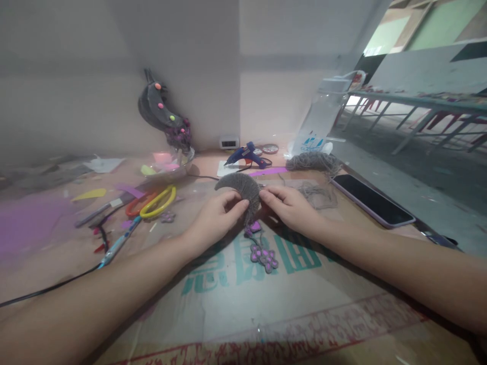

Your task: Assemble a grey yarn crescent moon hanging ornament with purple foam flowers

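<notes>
A grey yarn-wrapped crescent [247,188] is held up over the table by my left hand [222,215], thumb and fingers closed on its lower left side. My right hand [291,208] has its fingertips pinched together at the crescent's right edge; what lies between them is too small to make out. From the crescent's lower end hang a purple piece [253,228] and a cluster of small grey flowers with purple centres [264,257]. Loose grey yarn [315,192] lies beyond my right hand.
A blue glue gun [247,154] rests at the back. Scissors with a yellow handle [160,202] and a pen [120,242] lie left. A phone [373,200], a grey yarn bundle [314,162] and a clear bag [319,116] are right. A decorated grey crescent [154,106] leans on the wall.
</notes>
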Demonstrator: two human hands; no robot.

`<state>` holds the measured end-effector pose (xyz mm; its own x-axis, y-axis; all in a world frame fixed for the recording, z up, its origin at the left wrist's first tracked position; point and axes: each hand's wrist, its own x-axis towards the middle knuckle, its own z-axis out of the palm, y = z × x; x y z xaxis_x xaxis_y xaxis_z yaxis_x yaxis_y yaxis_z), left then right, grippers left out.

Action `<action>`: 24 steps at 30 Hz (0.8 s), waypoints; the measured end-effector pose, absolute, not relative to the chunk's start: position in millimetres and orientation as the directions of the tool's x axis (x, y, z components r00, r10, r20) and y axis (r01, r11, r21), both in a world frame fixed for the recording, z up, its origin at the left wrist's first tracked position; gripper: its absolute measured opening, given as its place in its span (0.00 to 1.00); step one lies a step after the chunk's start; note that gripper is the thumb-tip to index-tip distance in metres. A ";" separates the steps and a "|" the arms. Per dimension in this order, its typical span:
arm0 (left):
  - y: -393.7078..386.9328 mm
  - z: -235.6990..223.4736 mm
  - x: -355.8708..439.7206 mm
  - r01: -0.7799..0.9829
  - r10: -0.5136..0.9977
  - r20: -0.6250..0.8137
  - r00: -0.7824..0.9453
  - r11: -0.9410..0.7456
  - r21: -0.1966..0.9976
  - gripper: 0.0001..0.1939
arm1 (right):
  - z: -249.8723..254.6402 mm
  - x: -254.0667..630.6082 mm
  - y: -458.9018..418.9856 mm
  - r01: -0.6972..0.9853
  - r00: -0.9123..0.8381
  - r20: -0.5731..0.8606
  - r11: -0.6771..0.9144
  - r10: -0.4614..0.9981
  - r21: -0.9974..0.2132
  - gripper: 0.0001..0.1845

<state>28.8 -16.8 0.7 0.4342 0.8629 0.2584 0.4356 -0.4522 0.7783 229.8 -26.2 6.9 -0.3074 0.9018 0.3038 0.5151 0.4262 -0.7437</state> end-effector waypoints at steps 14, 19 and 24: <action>-13.0 -1.3 29.6 0.389 0.897 0.252 0.364 -0.392 0.834 0.12 | 3.4 267.2 13.9 0.853 -0.519 0.287 0.508 0.805 0.118 0.17; -13.8 -1.4 29.3 0.389 0.895 0.253 0.368 -0.395 0.832 0.12 | 6.2 269.5 15.1 0.850 -0.526 0.272 0.495 0.805 0.180 0.13; -13.5 -1.0 29.7 0.392 0.895 0.245 0.373 -0.392 0.833 0.13 | 18.1 272.1 15.0 0.893 -0.355 0.477 0.442 0.804 -0.081 0.11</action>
